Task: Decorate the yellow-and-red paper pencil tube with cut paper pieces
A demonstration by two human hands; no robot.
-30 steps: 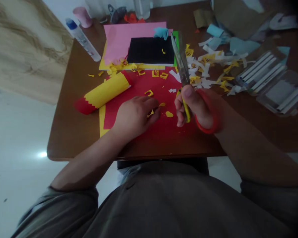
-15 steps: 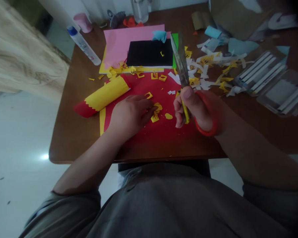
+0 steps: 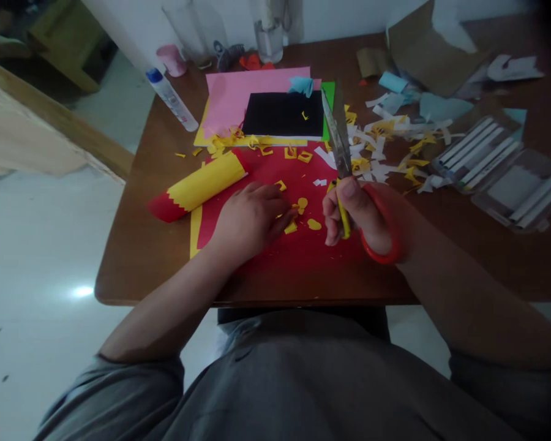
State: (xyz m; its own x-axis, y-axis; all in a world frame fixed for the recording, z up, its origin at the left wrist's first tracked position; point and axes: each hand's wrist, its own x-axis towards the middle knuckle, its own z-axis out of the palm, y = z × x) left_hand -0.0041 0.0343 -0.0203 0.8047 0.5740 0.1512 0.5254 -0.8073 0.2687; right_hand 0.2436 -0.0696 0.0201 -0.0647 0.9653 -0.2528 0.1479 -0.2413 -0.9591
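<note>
My right hand [image 3: 356, 211] is closed around a pair of scissors [image 3: 336, 136] with yellow on the handle, blades pointing up and away from me. A red band [image 3: 386, 223] circles that hand near the wrist. My left hand [image 3: 250, 217] hovers palm down low over the red paper [image 3: 239, 242], fingers apart and partly hidden under the hand. Small yellow paper cutouts [image 3: 302, 203] lie by its fingertips, and a yellow oval piece [image 3: 314, 225] rests between the two hands. Left of that hand lies a paper roll [image 3: 206, 180], yellow with red ends.
Pink paper [image 3: 224, 101] and black paper [image 3: 282, 114] are stacked behind. White and yellow scraps [image 3: 379, 138] cover the right side, beside an open case of pens [image 3: 482, 150]. A glue bottle [image 3: 172, 101] lies back left. Against the wall stands a glass [image 3: 269, 44].
The view has shifted, so the tabletop sits a little lower and to the right. My left fingers have drawn slightly off the yellow cutouts, which show more. The scissors stay in my right hand.
</note>
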